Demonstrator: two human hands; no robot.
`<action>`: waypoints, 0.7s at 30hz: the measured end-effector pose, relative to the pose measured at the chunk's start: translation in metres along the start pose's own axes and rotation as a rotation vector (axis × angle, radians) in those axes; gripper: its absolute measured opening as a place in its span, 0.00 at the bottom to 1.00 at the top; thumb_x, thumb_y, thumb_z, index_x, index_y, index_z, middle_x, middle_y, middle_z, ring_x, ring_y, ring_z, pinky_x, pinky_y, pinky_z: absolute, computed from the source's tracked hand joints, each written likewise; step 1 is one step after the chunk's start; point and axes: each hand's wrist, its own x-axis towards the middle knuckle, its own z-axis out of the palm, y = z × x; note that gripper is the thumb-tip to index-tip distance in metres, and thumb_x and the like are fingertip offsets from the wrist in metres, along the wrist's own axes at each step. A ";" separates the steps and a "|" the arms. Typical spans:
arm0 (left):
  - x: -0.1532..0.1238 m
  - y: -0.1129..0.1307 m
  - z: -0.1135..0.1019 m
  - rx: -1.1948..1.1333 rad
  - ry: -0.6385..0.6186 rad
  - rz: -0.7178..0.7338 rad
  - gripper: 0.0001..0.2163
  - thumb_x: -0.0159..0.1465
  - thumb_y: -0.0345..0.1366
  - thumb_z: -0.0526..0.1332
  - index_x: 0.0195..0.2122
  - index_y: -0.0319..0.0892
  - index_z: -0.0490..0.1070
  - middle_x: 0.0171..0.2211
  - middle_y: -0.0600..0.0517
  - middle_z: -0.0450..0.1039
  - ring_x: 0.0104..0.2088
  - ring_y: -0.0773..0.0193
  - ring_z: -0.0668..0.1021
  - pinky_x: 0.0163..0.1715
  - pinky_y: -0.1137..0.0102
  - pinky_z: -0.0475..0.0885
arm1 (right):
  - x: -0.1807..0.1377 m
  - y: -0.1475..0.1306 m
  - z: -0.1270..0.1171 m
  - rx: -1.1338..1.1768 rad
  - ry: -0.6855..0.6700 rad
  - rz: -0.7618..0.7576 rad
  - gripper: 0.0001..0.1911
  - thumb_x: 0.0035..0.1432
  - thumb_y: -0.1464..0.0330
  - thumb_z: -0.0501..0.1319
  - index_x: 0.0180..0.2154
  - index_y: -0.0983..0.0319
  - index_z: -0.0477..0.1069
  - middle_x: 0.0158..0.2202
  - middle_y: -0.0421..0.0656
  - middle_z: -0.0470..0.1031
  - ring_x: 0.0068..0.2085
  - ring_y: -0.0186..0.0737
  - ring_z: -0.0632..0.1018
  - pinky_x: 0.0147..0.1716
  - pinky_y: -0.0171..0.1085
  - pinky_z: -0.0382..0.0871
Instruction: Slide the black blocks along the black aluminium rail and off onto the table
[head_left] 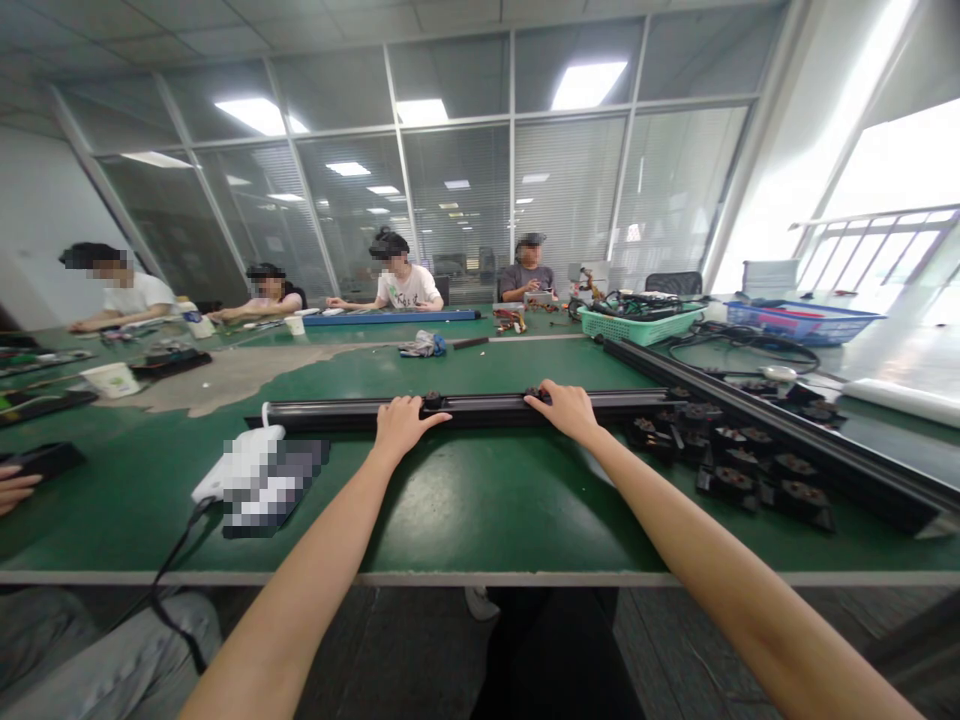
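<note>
A long black rail point(480, 408) lies across the green table point(465, 510) in front of me. My left hand point(403, 422) rests on the rail near its middle, fingers curled over the top beside a small black part point(432, 400) set in the rail. My right hand point(568, 408) grips the rail a little to the right, fingertips on another small black part point(537, 394). Both arms reach straight out over the table's near edge.
Several small black parts point(739, 470) lie at the right beside a second long rail point(780, 425). A white device with a cable point(240, 462) sits at the left. Green point(637, 325) and blue point(802, 322) baskets stand behind. Several people sit along the far side; another person's hand point(15, 487) shows at the left edge.
</note>
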 end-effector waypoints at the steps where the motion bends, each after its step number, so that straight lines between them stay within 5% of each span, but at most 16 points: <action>1: 0.000 0.000 0.000 0.001 0.001 0.001 0.35 0.62 0.70 0.47 0.42 0.43 0.75 0.47 0.40 0.77 0.51 0.46 0.75 0.47 0.59 0.66 | 0.000 0.001 0.001 0.006 0.007 0.004 0.23 0.69 0.48 0.50 0.44 0.58 0.72 0.39 0.46 0.82 0.41 0.47 0.81 0.38 0.39 0.62; 21: 0.001 0.000 0.001 0.011 0.006 0.002 0.35 0.62 0.70 0.47 0.42 0.43 0.75 0.47 0.41 0.77 0.51 0.47 0.75 0.46 0.59 0.66 | -0.005 0.011 0.013 0.172 0.114 0.028 0.18 0.68 0.52 0.55 0.45 0.60 0.70 0.45 0.49 0.78 0.48 0.47 0.77 0.44 0.39 0.65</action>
